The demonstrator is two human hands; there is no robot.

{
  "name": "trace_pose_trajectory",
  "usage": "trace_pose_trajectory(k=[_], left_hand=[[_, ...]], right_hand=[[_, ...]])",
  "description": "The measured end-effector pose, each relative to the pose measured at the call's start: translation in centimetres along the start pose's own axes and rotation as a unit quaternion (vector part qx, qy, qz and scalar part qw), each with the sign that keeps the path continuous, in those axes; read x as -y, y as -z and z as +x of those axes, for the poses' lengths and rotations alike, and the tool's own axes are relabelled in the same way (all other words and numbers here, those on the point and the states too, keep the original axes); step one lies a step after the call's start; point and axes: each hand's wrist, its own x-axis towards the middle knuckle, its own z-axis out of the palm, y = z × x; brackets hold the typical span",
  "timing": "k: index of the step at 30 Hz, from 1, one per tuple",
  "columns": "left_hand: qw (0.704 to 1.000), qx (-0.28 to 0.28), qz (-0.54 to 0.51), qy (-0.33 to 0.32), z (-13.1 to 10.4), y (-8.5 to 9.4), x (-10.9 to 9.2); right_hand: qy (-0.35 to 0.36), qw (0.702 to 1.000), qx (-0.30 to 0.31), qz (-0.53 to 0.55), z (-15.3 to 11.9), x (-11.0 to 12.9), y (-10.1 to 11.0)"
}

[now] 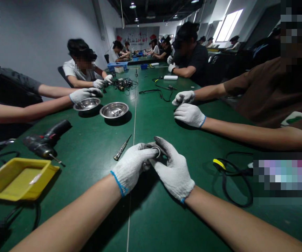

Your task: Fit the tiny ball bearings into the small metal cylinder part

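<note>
My left hand (133, 163) and my right hand (174, 168), both in white knitted gloves with blue cuffs, meet above the green table. A small pale metallic ring (158, 151) shows between their fingertips. The fingers of both hands are closed around it, and they hide whatever else may be in the grip. The glove fingertips look grey and dirty. Just beyond my left hand, a small screwdriver (119, 153) lies on the table, its tip pointing away from me.
To the left are a cordless drill (42, 144) and a yellow tray (19, 196). Metal bowls (114, 117) stand farther off, one holding small metal parts. A black cable (223, 185) with a yellow tag lies at right. Co-workers' gloved hands (190, 114) are nearby on both sides.
</note>
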Motion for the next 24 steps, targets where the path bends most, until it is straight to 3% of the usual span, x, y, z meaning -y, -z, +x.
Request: trace_pose_trajectory(k=[4,7,11,14,16,19,24], left_hand=[[0.999,0.002,0.028,-0.018,0.0,-0.2,0.1],[0.988,-0.068,0.128,-0.048,-0.2,-0.2,0.0],[0.917,-0.171,0.334,-0.137,-0.6,-0.5,-0.8],[0.862,-0.169,0.438,-0.191,-0.9,-0.7,-1.4],[0.842,-0.161,0.467,-0.217,-1.1,-0.7,-1.6],[0.833,-0.152,0.475,-0.239,-1.3,-0.7,-1.6],[0.847,-0.130,0.470,-0.211,-1.3,-0.7,-1.6]], right_hand=[[0.020,1.000,-0.005,-0.020,0.0,0.0,-0.1],[0.029,0.999,-0.014,-0.043,0.0,0.0,-0.2],[0.036,0.996,-0.024,-0.081,-0.1,-0.2,-0.3],[0.045,0.994,-0.029,-0.097,-0.2,-0.3,-0.2],[0.053,0.993,-0.031,-0.098,-0.3,-0.4,-0.2],[0.063,0.992,-0.030,-0.103,-0.3,-0.5,-0.3],[0.070,0.991,-0.025,-0.116,-0.4,-0.4,-0.3]])
